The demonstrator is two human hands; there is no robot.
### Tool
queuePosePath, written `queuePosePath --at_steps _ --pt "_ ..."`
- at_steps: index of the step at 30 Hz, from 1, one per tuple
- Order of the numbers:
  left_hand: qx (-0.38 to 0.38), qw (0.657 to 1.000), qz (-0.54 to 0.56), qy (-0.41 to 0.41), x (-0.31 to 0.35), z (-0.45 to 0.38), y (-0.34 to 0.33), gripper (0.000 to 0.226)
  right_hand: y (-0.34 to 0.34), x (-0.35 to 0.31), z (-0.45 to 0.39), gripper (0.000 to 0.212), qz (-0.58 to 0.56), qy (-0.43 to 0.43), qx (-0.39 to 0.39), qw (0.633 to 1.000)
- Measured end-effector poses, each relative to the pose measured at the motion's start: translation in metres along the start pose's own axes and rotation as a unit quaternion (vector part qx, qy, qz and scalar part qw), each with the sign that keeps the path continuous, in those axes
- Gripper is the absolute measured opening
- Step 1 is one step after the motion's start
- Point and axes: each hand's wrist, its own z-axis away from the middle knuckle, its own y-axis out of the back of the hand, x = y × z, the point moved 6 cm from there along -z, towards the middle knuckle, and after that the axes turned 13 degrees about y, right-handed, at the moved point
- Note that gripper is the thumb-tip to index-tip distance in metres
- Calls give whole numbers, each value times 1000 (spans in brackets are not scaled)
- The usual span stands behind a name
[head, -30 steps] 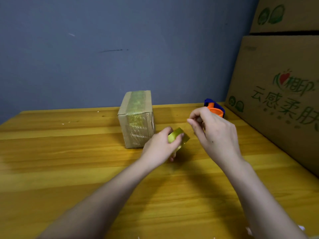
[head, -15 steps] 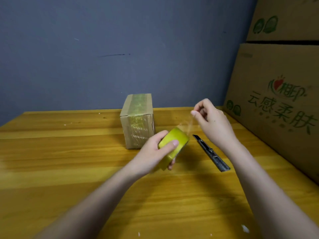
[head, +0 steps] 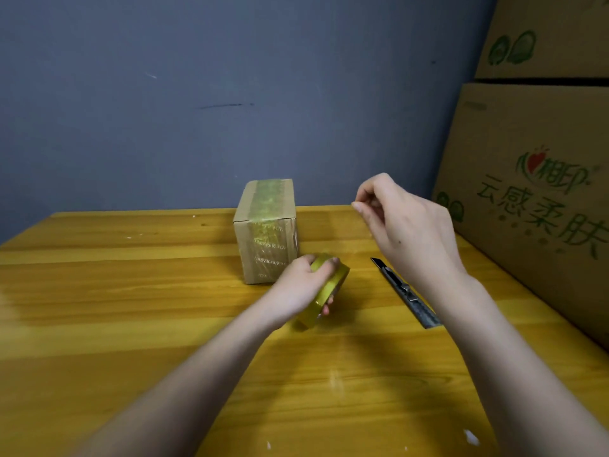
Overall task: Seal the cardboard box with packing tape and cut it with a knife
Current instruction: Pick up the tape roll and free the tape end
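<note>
A small cardboard box (head: 267,232) stands upright at the middle back of the wooden table (head: 131,308), with a yellowish tape strip over its top and front. My left hand (head: 303,285) grips a yellow roll of packing tape (head: 324,293) just in front of the box's right corner. My right hand (head: 405,225) is raised to the right of the box, thumb and forefinger pinched on the free end of the clear tape, which is barely visible. A dark utility knife (head: 403,291) lies on the table under my right wrist, blade end pointing away.
Large printed cardboard cartons (head: 540,192) are stacked along the right edge of the table. A grey-blue wall (head: 230,94) closes the back. Small white scraps (head: 471,437) lie near the table's front right.
My right hand has risen up and to the right, away from the roll, pulling the tape end out. My left hand has kept hold of the roll and lowered it toward the table.
</note>
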Motion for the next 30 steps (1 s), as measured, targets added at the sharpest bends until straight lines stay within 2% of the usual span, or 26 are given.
queuePosePath --at_steps 3,5,7,10,13,15,17,20,22,25,28,30 --pt "27 1000 -1 -2 0 -2 0 31 6 -5 -2 12 8 23 21 999" --pt "70 996 -45 -30 3 -2 3 38 8 -4 -3 13 2 19 32 999" --pt "87 988 -113 -63 3 -2 2 28 6 0 -5 14 -12 0 18 1000" --pt "66 989 -119 -54 -1 2 -4 21 2 10 -8 15 -15 -31 -30 999" --pt "54 997 -54 -19 -4 0 -6 38 3 9 -9 15 -6 -26 -45 999" --pt "8 998 40 38 -10 -3 -11 51 5 3 -9 15 -7 -10 -32 999" --pt "-18 994 83 66 -14 -2 -15 55 5 1 -11 15 -16 -3 -25 1000" --pt "23 995 73 61 -18 -1 -13 54 2 5 -16 15 -41 2 -42 998" --pt "87 995 26 28 -18 1 -5 51 0 7 -21 16 -51 23 -64 996" --pt "162 980 36 -107 3 13 9 42 -2 6 -28 16 -38 70 -85 993" --pt "164 961 45 -217 41 26 21 27 -5 5 -33 15 -37 101 -88 990" --pt "150 957 45 -243 63 29 29 21 -8 5 -35 15 -39 114 -98 988"
